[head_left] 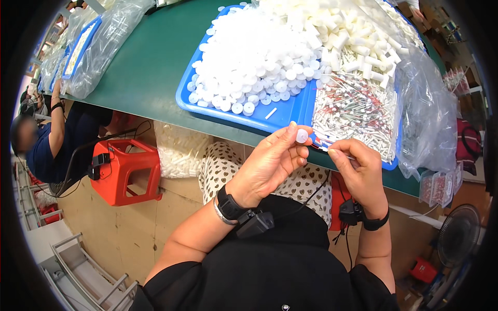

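Between the thumb and forefinger of my left hand (pixel 272 163) is a small round translucent white plastic cap (pixel 302 136), held just off the front edge of the blue tray (pixel 249 120). My right hand (pixel 362 173) is closed in a pinch a little to the right, thumb against forefinger. Whatever thin piece sits at its fingertips is too small to make out. Behind my hands, the tray carries a big heap of similar white caps (pixel 254 62). Thin white pins, some with red parts (pixel 355 111), fill the compartment behind my right hand.
White tubular pieces (pixel 363 41) are piled at the back right, beside a clear plastic bag (pixel 428 109). The trays stand on a green table (pixel 140 57). A red stool (pixel 124 173) is at left, near another seated person (pixel 49 140). A black fan (pixel 459 236) stands at right.
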{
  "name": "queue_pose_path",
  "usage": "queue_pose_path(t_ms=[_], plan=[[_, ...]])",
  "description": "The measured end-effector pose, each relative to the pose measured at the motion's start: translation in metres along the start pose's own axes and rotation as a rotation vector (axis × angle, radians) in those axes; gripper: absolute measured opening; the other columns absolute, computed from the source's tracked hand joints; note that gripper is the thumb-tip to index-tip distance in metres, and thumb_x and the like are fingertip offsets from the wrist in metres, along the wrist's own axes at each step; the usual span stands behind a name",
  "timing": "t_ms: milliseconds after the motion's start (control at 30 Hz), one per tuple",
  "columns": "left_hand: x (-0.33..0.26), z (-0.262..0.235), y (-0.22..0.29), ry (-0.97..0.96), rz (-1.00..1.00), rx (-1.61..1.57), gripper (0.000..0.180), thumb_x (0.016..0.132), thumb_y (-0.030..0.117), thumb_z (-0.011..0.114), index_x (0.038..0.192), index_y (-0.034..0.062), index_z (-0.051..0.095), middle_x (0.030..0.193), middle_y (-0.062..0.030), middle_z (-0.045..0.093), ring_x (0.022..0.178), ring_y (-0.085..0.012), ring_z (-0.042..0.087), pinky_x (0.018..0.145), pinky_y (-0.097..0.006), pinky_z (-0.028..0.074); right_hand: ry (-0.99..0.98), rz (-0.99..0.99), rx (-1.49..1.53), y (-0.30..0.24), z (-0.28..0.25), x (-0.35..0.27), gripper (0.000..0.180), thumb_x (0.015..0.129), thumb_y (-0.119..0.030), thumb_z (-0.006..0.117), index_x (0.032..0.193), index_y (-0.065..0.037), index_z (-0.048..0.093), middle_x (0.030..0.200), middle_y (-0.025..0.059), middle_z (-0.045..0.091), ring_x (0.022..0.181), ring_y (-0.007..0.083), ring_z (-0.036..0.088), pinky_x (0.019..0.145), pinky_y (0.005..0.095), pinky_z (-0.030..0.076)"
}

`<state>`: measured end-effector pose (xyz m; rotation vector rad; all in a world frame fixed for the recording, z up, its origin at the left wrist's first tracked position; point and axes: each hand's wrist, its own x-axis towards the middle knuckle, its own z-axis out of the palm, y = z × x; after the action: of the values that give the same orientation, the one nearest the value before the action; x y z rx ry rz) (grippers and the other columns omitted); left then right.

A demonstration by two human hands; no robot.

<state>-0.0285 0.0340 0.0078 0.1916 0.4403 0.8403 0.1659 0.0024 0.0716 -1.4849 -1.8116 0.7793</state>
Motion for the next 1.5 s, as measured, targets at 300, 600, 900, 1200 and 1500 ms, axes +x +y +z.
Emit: queue_pose_path(t_ms=[300,600,900,1200,1500], plan=[[0.0,-0.002,-0.002,0.001,0.02,0.068,0.038,0.103,0.035,0.052,0.117,0.0017,0.06,0.096,-0.002,0.063,0.081,-0.0076,0.059,0.073,-0.024,0.049,-0.129,0.104,0.135,0.005,-0.003,0.0,0.01,0.092,-0.006,0.066,0.094,0.004,0.065,0.074,0.0026,0.061,0.063,0.0043,0.048,0.055,0.0211,0.038],[-0.002,-0.002,-0.001,0.011,0.038,0.088,0.037,0.103,0.031,0.052,0.117,-0.0021,0.061,0.097,-0.0043,0.065,0.082,-0.0103,0.059,0.074,-0.025,0.049,-0.007,0.125,0.151,0.007,0.001,0.003,0.013,0.096,-0.008,0.064,0.094,0.004,0.065,0.072,-0.0015,0.056,0.065,0.0025,0.045,0.056,0.02,0.039],[-0.001,-0.005,-0.001,-0.007,0.04,0.133,0.036,0.103,0.029,0.053,0.118,-0.0025,0.06,0.099,-0.0039,0.064,0.083,-0.0104,0.058,0.075,-0.025,0.049,0.107,0.06,0.047,0.009,0.007,0.003,0.011,0.095,-0.006,0.064,0.094,0.005,0.065,0.072,0.0022,0.059,0.06,0.0035,0.045,0.051,0.0209,0.039],[-0.002,-0.003,-0.002,0.034,0.052,0.111,0.035,0.103,0.029,0.054,0.118,-0.0018,0.06,0.098,-0.004,0.065,0.083,-0.0099,0.058,0.075,-0.025,0.049,0.12,-0.257,-0.297,0.003,0.004,0.005,0.007,0.086,-0.005,0.07,0.087,-0.001,0.065,0.07,0.0101,0.06,0.057,0.0247,0.056,0.052,0.0348,0.042],[-0.006,0.001,-0.004,0.071,0.124,0.157,0.031,0.099,0.022,0.061,0.119,-0.001,0.06,0.1,-0.0044,0.066,0.084,-0.0094,0.061,0.075,-0.023,0.05,0.126,-0.442,-0.448,-0.005,0.003,0.004,0.013,0.081,-0.002,0.072,0.089,-0.002,0.063,0.067,0.0081,0.055,0.056,0.0244,0.052,0.051,0.0362,0.039]])
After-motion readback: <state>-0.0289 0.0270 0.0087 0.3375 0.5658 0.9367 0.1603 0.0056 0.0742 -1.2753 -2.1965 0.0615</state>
